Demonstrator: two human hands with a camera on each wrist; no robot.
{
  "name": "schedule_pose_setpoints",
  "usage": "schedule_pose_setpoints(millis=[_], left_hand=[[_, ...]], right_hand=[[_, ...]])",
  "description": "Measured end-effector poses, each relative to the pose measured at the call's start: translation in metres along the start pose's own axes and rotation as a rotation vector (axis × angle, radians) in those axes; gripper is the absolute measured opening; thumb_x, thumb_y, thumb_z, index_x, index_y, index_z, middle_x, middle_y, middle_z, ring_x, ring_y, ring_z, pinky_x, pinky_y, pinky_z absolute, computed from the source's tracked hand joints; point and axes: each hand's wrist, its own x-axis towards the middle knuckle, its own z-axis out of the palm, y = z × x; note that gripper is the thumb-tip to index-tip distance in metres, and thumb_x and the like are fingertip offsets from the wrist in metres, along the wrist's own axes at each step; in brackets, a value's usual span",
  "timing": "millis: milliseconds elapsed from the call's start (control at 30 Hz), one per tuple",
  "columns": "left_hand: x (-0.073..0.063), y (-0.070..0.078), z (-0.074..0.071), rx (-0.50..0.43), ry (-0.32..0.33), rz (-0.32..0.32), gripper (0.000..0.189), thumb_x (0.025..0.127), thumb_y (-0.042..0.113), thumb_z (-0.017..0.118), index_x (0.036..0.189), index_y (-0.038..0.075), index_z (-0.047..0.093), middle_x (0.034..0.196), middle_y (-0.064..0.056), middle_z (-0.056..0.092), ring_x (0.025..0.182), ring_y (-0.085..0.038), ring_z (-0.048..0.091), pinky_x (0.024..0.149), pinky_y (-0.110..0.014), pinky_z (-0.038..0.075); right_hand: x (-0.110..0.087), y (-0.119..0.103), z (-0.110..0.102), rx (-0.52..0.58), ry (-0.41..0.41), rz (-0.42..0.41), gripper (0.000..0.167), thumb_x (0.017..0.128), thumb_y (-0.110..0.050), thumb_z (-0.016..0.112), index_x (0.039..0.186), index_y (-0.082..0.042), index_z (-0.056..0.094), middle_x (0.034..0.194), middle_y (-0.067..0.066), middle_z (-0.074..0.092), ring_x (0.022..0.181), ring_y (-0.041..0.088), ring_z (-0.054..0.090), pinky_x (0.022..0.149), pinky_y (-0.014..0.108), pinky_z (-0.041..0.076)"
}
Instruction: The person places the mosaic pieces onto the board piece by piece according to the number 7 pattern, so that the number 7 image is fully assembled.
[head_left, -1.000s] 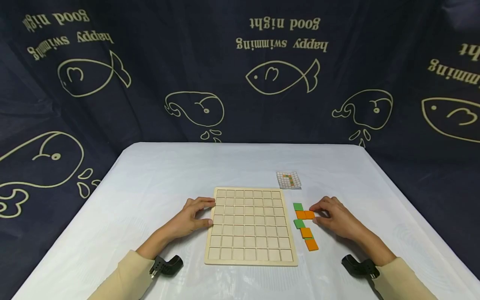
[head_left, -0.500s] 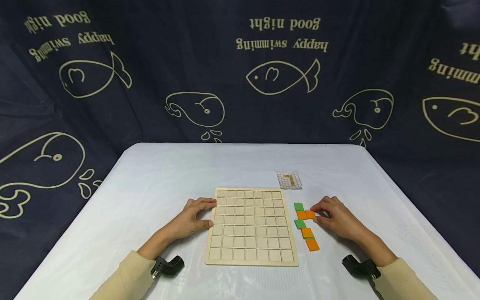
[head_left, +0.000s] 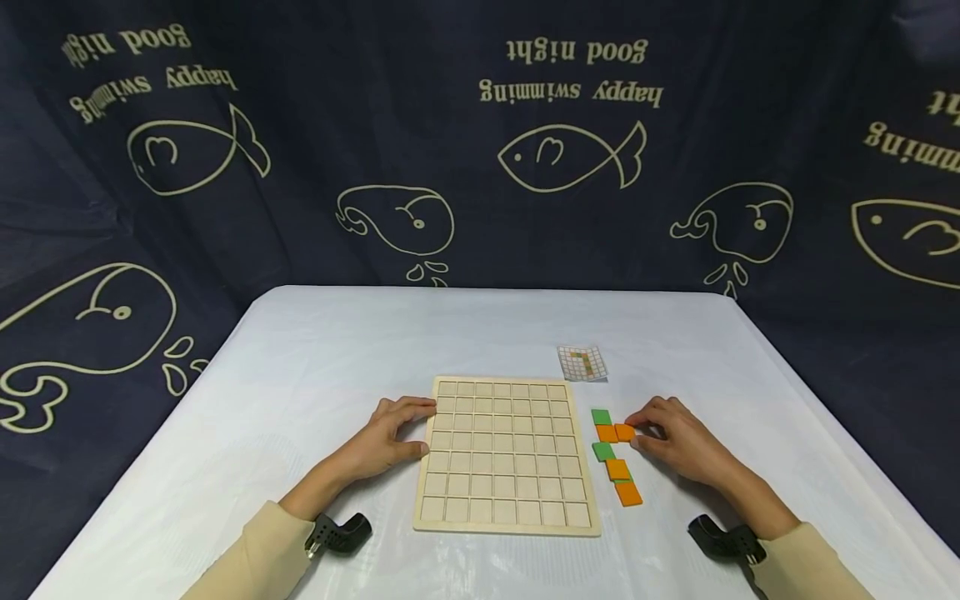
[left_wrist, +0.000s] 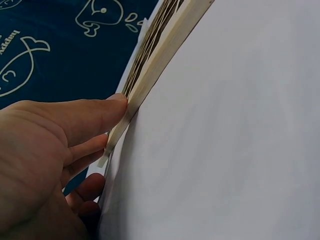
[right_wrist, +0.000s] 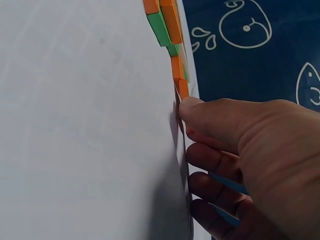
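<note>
A light wooden grid board (head_left: 507, 528) lies flat in the head view, its squares bare. My left hand (head_left: 386, 437) touches the board's left edge with the thumb and fingertips, fingers fairly straight. In the left wrist view the thumb (left_wrist: 107, 112) presses against the board's side (left_wrist: 165, 55). My right hand (head_left: 678, 442) pinches an orange square tile (head_left: 625, 432) by its right side between thumb and forefinger. Beside that tile lie another orange tile (head_left: 607, 433) and a green tile (head_left: 601, 417). In the right wrist view the thumb (right_wrist: 192, 107) sits at the orange tile's edge.
Nearer the front, an orange tile (head_left: 618, 469) overlaps a mostly hidden green one, between a green tile (head_left: 603, 452) and an orange tile (head_left: 628, 494). A small card with a printed coloured grid (head_left: 582, 363) lies behind them on the white tablecloth (head_left: 420, 333).
The orange tile in my right fingers has turned slightly and no longer lines up with its orange neighbour. My left hand stays on the board's edge; the head view has shifted a little.
</note>
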Motion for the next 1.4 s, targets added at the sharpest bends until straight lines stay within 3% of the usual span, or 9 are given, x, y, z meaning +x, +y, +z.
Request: schedule_pose_setpoints(millis=[333, 633, 800, 1167, 1400], left_hand=[[0.000, 0.001, -0.001, 0.012, 0.001, 0.005, 0.054, 0.083, 0.021, 0.071, 0.133, 0.013, 0.053, 0.146, 0.003, 0.042, 0.104, -0.015, 0.031, 0.095, -0.039, 0.029], [-0.001, 0.002, 0.000, -0.001, 0.004, 0.004, 0.053, 0.083, 0.019, 0.071, 0.132, 0.012, 0.054, 0.146, 0.001, 0.043, 0.105, -0.016, 0.031, 0.096, -0.041, 0.028], [-0.001, 0.003, 0.000, 0.003, 0.013, 0.013, 0.052, 0.083, 0.018, 0.071, 0.132, 0.013, 0.054, 0.145, 0.001, 0.044, 0.107, -0.016, 0.032, 0.096, -0.042, 0.028], [-0.001, 0.001, 0.001, 0.017, 0.017, 0.008, 0.053, 0.083, 0.020, 0.071, 0.132, 0.013, 0.054, 0.144, 0.003, 0.044, 0.106, -0.015, 0.033, 0.095, -0.040, 0.029], [-0.001, 0.001, 0.000, 0.010, 0.018, 0.012, 0.053, 0.083, 0.018, 0.071, 0.133, 0.013, 0.054, 0.144, 0.002, 0.044, 0.108, -0.016, 0.032, 0.095, -0.040, 0.028]], right_hand=[[0.003, -0.005, -0.003, 0.012, 0.004, 0.019, 0.020, 0.081, -0.016, 0.072, 0.100, -0.015, 0.070, 0.096, -0.004, 0.060, 0.095, 0.014, 0.048, 0.083, 0.039, 0.043], [0.009, -0.021, -0.007, 0.092, 0.027, -0.035, 0.020, 0.082, -0.017, 0.072, 0.102, -0.016, 0.070, 0.097, -0.002, 0.061, 0.096, 0.017, 0.050, 0.083, 0.041, 0.044], [0.015, -0.033, -0.006, 0.139, 0.003, -0.013, 0.021, 0.083, -0.018, 0.071, 0.103, -0.016, 0.070, 0.097, -0.002, 0.061, 0.100, 0.018, 0.049, 0.087, 0.046, 0.044], [0.030, -0.056, 0.000, 0.172, 0.002, -0.057, 0.021, 0.083, -0.020, 0.071, 0.104, -0.016, 0.069, 0.101, -0.001, 0.062, 0.101, 0.017, 0.048, 0.088, 0.047, 0.044], [0.037, -0.067, 0.005, 0.168, 0.033, -0.105, 0.021, 0.084, -0.018, 0.070, 0.105, -0.014, 0.069, 0.101, -0.001, 0.061, 0.097, 0.017, 0.049, 0.082, 0.041, 0.046]])
